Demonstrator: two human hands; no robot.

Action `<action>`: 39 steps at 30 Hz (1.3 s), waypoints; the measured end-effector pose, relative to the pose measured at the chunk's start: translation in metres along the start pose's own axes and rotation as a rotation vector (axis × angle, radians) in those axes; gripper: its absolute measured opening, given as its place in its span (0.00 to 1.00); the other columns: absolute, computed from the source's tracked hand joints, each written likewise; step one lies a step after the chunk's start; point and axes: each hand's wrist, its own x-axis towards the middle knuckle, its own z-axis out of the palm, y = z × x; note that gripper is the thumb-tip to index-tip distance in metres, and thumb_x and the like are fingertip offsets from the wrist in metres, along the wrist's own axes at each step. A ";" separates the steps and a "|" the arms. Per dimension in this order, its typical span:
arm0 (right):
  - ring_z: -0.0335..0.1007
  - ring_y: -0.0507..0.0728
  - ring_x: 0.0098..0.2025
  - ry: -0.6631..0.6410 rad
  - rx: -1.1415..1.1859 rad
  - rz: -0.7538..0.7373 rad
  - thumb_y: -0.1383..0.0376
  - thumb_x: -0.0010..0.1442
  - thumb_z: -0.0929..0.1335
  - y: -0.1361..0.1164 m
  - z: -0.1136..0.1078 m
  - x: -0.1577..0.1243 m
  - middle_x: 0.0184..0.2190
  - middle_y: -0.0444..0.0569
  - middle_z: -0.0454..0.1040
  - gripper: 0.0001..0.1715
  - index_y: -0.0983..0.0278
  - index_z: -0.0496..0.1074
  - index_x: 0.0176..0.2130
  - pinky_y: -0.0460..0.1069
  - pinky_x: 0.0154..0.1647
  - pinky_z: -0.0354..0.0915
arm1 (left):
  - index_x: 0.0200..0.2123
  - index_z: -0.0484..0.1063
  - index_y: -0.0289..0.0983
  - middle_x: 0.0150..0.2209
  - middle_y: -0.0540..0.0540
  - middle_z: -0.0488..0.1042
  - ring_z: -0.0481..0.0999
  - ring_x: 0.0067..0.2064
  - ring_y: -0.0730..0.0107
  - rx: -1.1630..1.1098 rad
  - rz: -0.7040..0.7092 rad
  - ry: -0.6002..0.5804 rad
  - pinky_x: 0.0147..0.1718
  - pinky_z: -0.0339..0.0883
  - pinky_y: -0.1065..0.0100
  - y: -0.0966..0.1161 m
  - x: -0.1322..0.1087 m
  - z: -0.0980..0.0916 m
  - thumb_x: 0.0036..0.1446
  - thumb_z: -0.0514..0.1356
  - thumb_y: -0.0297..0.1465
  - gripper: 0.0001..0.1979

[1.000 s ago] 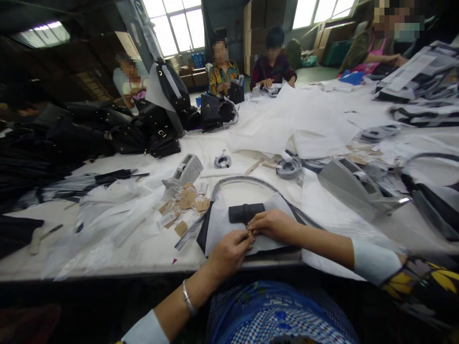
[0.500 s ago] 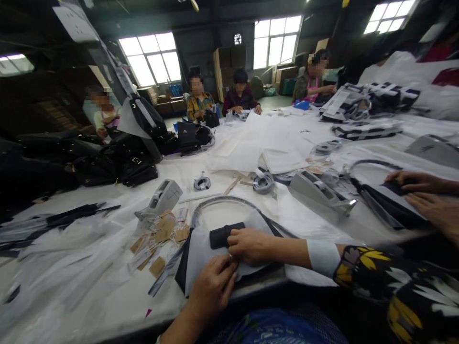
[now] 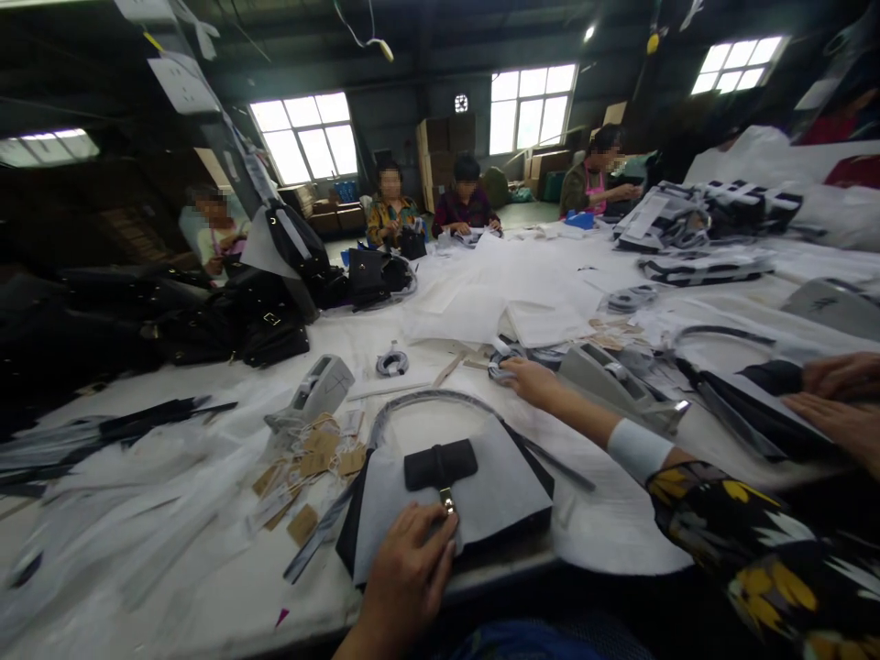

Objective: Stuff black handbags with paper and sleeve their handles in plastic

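Black handbag (image 3: 505,522) wrapped in a matt white sheet lies flat at the lower centre of the frame, on the near edge of the white-covered worktable (image 3: 206,587). The left hand (image 3: 409,573) rests palm down on its lower edge, fingers loosely bent and closed round nothing, the fingertips just below a small gold metal clasp (image 3: 446,500). The clasp hangs from a soft black rectangular tab (image 3: 440,465) that lies across the wrap. A thin arched handle (image 3: 419,401) sheathed in grey film curves above the bag. Left of it, brown card tags (image 3: 313,454) on pale strings lie scattered beside a grey plastic wedge-shaped tape dispenser (image 3: 320,390). The right hand (image 3: 533,380), arm stretched towards the centre of the frame, has its fingers bent over a grey coiled roll (image 3: 505,359); blur hides whether they grip it. Just right of that stands a second, larger grey tape dispenser (image 3: 605,376). At the right edge a co-worker's two hands (image 3: 835,403) lie on another dark wrapped bag (image 3: 756,408). Farther back, flat white sheets (image 3: 509,289) spread across the middle of the table, glossy black handbags (image 3: 268,335) with metal buckles are heaped at the left, and several seated people (image 3: 467,197) work at the far end under bright grid windows (image 3: 533,105).
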 end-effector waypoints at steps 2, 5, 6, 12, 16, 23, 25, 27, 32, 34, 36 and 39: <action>0.76 0.61 0.48 -0.021 -0.007 0.013 0.72 0.57 0.72 0.014 0.006 0.005 0.50 0.56 0.77 0.19 0.64 0.76 0.50 0.51 0.49 0.68 | 0.54 0.72 0.41 0.49 0.41 0.75 0.77 0.51 0.59 0.003 0.005 0.009 0.56 0.72 0.51 0.000 0.000 -0.001 0.65 0.53 0.27 0.17; 0.75 0.61 0.51 -0.015 0.029 -0.019 0.71 0.60 0.69 0.015 0.013 -0.001 0.54 0.56 0.75 0.20 0.63 0.75 0.52 0.53 0.52 0.68 | 0.57 0.70 0.40 0.50 0.40 0.75 0.76 0.52 0.57 0.005 0.021 -0.005 0.55 0.72 0.50 -0.002 -0.002 -0.001 0.66 0.55 0.32 0.17; 0.75 0.60 0.51 -0.009 0.051 -0.035 0.70 0.62 0.68 0.012 0.014 -0.006 0.54 0.56 0.75 0.19 0.63 0.75 0.53 0.53 0.53 0.68 | 0.57 0.70 0.40 0.51 0.40 0.74 0.76 0.53 0.57 0.006 0.024 -0.009 0.55 0.72 0.50 -0.003 -0.003 -0.001 0.66 0.55 0.33 0.18; 0.78 0.55 0.41 -0.062 0.232 -0.159 0.62 0.66 0.66 -0.012 0.006 -0.045 0.41 0.49 0.82 0.13 0.62 0.80 0.44 0.48 0.45 0.71 | 0.57 0.70 0.40 0.51 0.40 0.75 0.76 0.53 0.57 0.042 0.024 0.028 0.55 0.72 0.51 -0.007 -0.010 0.008 0.67 0.55 0.37 0.18; 0.78 0.55 0.41 0.006 0.263 -0.105 0.62 0.65 0.66 -0.010 -0.003 -0.037 0.43 0.48 0.81 0.13 0.61 0.80 0.44 0.48 0.47 0.70 | 0.56 0.71 0.39 0.50 0.39 0.75 0.77 0.52 0.57 0.087 0.064 0.081 0.53 0.74 0.52 -0.009 -0.009 0.011 0.68 0.53 0.37 0.18; 0.75 0.56 0.49 0.214 0.186 0.284 0.63 0.68 0.65 0.017 -0.012 0.065 0.51 0.55 0.76 0.19 0.68 0.70 0.56 0.52 0.51 0.70 | 0.55 0.73 0.37 0.46 0.39 0.77 0.79 0.49 0.59 0.188 0.227 0.152 0.50 0.76 0.59 -0.029 -0.015 0.025 0.65 0.57 0.39 0.19; 0.75 0.58 0.48 0.202 0.151 0.379 0.61 0.69 0.66 0.022 -0.013 0.094 0.51 0.55 0.74 0.20 0.68 0.68 0.57 0.55 0.49 0.71 | 0.55 0.73 0.36 0.46 0.39 0.77 0.79 0.49 0.60 0.210 0.260 0.159 0.50 0.76 0.59 -0.035 -0.018 0.030 0.65 0.58 0.39 0.20; 0.74 0.58 0.47 0.160 0.108 0.446 0.58 0.68 0.67 0.027 -0.014 0.115 0.50 0.54 0.73 0.20 0.67 0.69 0.55 0.57 0.48 0.72 | 0.55 0.73 0.36 0.46 0.39 0.77 0.79 0.49 0.60 0.218 0.264 0.168 0.51 0.75 0.59 -0.037 -0.019 0.033 0.65 0.59 0.38 0.19; 0.73 0.60 0.49 0.015 -0.037 0.475 0.52 0.68 0.66 0.031 -0.010 0.119 0.47 0.55 0.75 0.22 0.67 0.72 0.50 0.59 0.52 0.67 | 0.54 0.74 0.37 0.45 0.39 0.77 0.79 0.49 0.62 0.171 0.197 0.154 0.53 0.74 0.58 -0.034 -0.021 0.036 0.66 0.57 0.38 0.18; 0.73 0.64 0.50 -0.039 -0.096 0.455 0.50 0.64 0.68 0.029 -0.006 0.108 0.47 0.59 0.76 0.27 0.67 0.71 0.53 0.58 0.50 0.67 | 0.54 0.74 0.37 0.45 0.39 0.77 0.79 0.49 0.62 0.168 0.187 0.144 0.53 0.74 0.57 -0.032 -0.020 0.036 0.66 0.57 0.38 0.18; 0.73 0.66 0.52 -0.078 -0.147 0.425 0.52 0.60 0.70 0.024 -0.006 0.095 0.49 0.61 0.76 0.31 0.65 0.69 0.57 0.57 0.48 0.66 | 0.54 0.74 0.36 0.45 0.39 0.77 0.78 0.49 0.61 0.175 0.192 0.140 0.52 0.74 0.58 -0.031 -0.018 0.033 0.66 0.58 0.39 0.19; 0.72 0.68 0.53 -0.106 -0.203 0.406 0.57 0.61 0.67 0.017 -0.015 0.077 0.51 0.62 0.75 0.29 0.63 0.68 0.60 0.57 0.47 0.65 | 0.54 0.74 0.36 0.45 0.39 0.77 0.78 0.49 0.61 0.166 0.182 0.143 0.51 0.75 0.59 -0.026 -0.013 0.024 0.65 0.58 0.39 0.19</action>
